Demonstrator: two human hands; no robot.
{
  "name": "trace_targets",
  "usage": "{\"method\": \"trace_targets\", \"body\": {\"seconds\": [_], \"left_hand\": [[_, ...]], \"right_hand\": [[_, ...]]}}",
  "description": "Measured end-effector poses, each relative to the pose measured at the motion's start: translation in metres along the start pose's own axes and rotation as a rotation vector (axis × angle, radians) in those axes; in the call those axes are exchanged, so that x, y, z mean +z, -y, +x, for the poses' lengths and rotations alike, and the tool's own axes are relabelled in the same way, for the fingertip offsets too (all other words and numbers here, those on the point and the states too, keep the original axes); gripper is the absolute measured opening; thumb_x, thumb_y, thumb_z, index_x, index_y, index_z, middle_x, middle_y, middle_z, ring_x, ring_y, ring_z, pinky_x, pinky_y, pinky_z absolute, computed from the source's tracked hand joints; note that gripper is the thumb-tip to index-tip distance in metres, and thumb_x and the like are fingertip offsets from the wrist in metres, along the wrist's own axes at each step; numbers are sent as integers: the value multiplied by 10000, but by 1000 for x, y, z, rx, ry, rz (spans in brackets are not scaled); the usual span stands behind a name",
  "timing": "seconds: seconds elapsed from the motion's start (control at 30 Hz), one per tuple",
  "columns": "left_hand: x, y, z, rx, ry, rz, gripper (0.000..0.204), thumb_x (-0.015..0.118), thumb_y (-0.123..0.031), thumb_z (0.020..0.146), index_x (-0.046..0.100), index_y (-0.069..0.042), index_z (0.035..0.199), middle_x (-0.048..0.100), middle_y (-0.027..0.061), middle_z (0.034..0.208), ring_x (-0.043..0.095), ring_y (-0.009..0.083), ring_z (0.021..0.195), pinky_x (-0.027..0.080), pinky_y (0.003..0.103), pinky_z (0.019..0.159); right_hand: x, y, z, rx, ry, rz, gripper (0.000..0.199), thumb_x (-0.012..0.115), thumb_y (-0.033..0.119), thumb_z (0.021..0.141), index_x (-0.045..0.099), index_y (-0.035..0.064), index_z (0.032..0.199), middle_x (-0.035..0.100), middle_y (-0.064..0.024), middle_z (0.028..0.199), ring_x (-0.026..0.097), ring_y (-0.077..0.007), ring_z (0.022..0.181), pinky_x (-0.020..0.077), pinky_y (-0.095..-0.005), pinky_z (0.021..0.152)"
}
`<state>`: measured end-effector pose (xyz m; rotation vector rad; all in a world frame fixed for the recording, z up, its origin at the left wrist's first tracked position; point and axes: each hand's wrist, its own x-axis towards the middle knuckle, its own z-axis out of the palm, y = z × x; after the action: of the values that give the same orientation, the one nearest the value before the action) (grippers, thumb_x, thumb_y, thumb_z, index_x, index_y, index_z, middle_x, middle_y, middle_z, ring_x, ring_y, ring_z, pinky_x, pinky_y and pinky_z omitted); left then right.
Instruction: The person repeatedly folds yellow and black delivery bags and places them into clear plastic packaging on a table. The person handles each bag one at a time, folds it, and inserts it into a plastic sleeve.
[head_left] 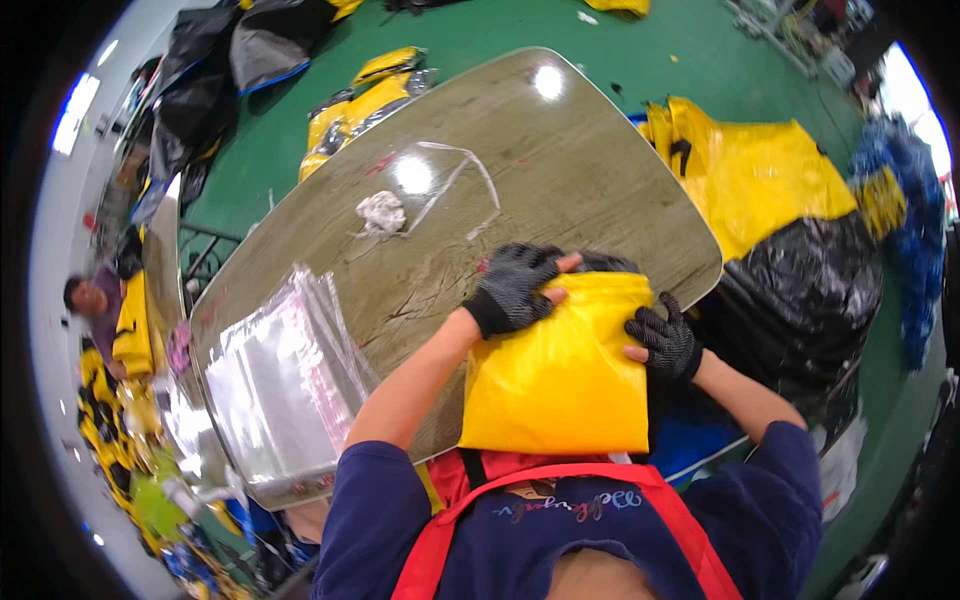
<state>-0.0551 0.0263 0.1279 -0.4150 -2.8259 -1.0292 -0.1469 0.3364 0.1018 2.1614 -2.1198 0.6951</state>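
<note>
A stack of clear plastic bags (285, 375) lies left on the table (560, 160). Your gloved left hand (515, 288) presses the folded yellow garment (560, 380) at its far-left corner; your right hand (665, 342) grips its right edge, near you.

One head-worn fisheye looks steeply down, close over the table (560, 170)

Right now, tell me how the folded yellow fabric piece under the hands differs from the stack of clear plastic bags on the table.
The folded yellow fabric piece is opaque; the stack of clear plastic bags is see-through and glossy. The yellow piece is held by the left hand and right hand; the bags lie untouched. The yellow piece hangs over the near edge; the bags lie at the left end. Both rest on the wooden table.
</note>
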Motion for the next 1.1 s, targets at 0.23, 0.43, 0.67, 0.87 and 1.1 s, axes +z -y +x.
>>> {"method": "trace_targets", "body": {"seconds": [0.23, 0.43, 0.67, 0.87, 1.1], "left_hand": [[-24, -28, -77, -100, -470, -1829, 977, 285, -830, 780, 335, -110, 1438, 415, 109, 1428, 439, 215, 1246, 289, 424, 1078], [41, -17, -105, -660, -751, -490, 459, 524, -406, 930, 578, -37, 1198, 661, 175, 1085, 667, 277, 917, 508, 354, 785], [-92, 124, -80, -879, -732, 335, 354, 546, -409, 875, 632, -78, 967, 638, 218, 727, 642, 374, 768, 509, 452, 707], [-92, 123, -175, -584, -838, 451, 350, 700, -317, 799, 601, -61, 1016, 663, 170, 827, 637, 353, 757, 502, 414, 684], [-94, 69, -426, -1149, -281, 726, 555, 559, -303, 860, 437, -187, 1389, 277, 129, 1512, 237, 336, 1395, 191, 503, 1120]], "right_hand": [[-6, -12, 64, 572, -407, 944, 265, 585, 175, 906, 604, 69, 1149, 644, -106, 1140, 586, -270, 1078, 391, -400, 989], [6, -6, 98, 955, -207, 1559, 528, 708, 219, 827, 520, -5, 1267, 605, -96, 1191, 577, -194, 1056, 457, -297, 909], [22, -9, 84, 1128, -262, 1497, 510, 686, 142, 829, 506, -3, 1283, 617, -112, 1173, 607, -220, 1023, 481, -317, 892], [24, -23, 69, 1122, -277, 1518, 510, 663, 136, 846, 485, 2, 1305, 599, -108, 1210, 588, -235, 1078, 472, -345, 927], [25, -16, 74, 1093, -221, 1504, 540, 648, 166, 854, 459, -14, 1327, 568, -122, 1258, 557, -246, 1124, 435, -337, 969]]}}
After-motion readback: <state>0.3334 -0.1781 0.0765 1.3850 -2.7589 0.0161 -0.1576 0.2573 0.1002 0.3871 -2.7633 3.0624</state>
